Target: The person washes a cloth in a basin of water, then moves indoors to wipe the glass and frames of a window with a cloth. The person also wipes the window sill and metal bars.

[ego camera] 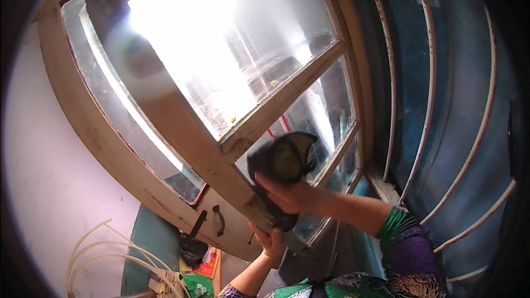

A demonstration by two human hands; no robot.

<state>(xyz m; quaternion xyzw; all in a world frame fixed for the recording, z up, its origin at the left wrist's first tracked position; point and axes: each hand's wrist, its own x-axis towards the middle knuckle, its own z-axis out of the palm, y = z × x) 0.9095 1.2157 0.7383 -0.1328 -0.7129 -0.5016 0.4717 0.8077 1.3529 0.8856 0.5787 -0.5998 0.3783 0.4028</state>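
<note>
A wooden-framed glass window sash [281, 91] stands tilted across the view. My left hand [269, 240] grips the lower edge of its frame. Against the lower panes, my right hand [287, 194] holds a dark cloth [269, 159], blurred, with a yellowish-green patch on it. The cloth hangs down past the fingers to the frame near my left hand. Strong light glares through the large upper pane [198, 49].
Curved white metal bars [430, 49] run along the right side. A second glazed frame [95, 145] with dark handles is at left. Below it lie a black plastic bag [193, 250], a green packet [198, 285] and curved pale rods [120, 256].
</note>
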